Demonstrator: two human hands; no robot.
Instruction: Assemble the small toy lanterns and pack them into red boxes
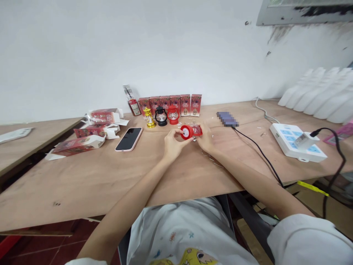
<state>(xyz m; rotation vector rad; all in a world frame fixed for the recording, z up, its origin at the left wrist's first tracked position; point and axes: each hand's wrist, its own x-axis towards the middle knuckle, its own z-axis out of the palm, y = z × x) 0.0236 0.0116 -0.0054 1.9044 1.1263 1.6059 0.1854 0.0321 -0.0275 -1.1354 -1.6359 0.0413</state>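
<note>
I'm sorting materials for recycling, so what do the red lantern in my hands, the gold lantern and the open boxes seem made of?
The held red lantern: probably glossy plastic, from its even colour; its clear part could be plastic or glass. Gold lantern: bright metallic shine, perhaps metal or coated plastic. Open boxes: likely printed paperboard, with thin white flaps.

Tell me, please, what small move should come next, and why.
With the right hand holding the red plastic lantern sideways and the left hand at its rim, I might gently press the exposed round white underside to check its fit.
</note>
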